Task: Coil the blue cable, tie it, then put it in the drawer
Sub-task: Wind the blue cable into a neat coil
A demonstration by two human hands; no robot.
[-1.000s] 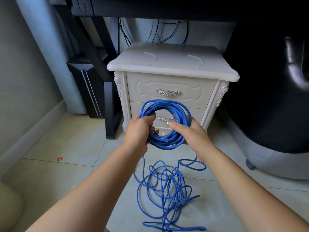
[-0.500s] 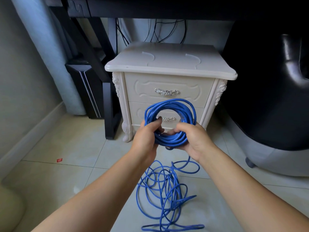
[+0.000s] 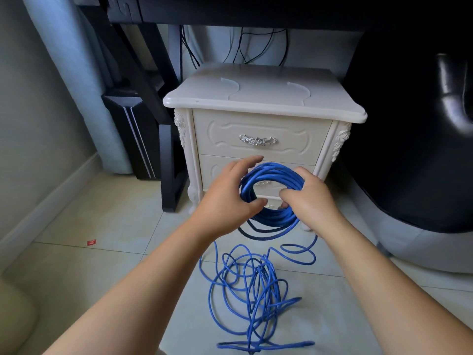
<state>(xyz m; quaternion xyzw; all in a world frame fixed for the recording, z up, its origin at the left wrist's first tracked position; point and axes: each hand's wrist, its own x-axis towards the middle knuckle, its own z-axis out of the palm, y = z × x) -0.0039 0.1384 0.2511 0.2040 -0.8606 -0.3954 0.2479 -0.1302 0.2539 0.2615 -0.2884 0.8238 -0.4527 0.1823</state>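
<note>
R hand (image 3: 311,198) round blue cable (image 3: 276,172) rim

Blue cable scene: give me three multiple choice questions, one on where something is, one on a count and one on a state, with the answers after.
1. Where does the loose, uncoiled part of the blue cable lie?
A. on a shelf
B. in a box
C. on the tiled floor

2. How many drawer fronts does the nightstand show?
A. two
B. one
C. four

3. What state is the top drawer in?
A. pulled open
B. shut
C. taken out

Answers:
1 C: the tangle spreads over the tiles in front of the nightstand.
2 A: there are two fronts, one above the other, each with a silver handle.
3 B: its front sits flush under the nightstand's top.
</note>
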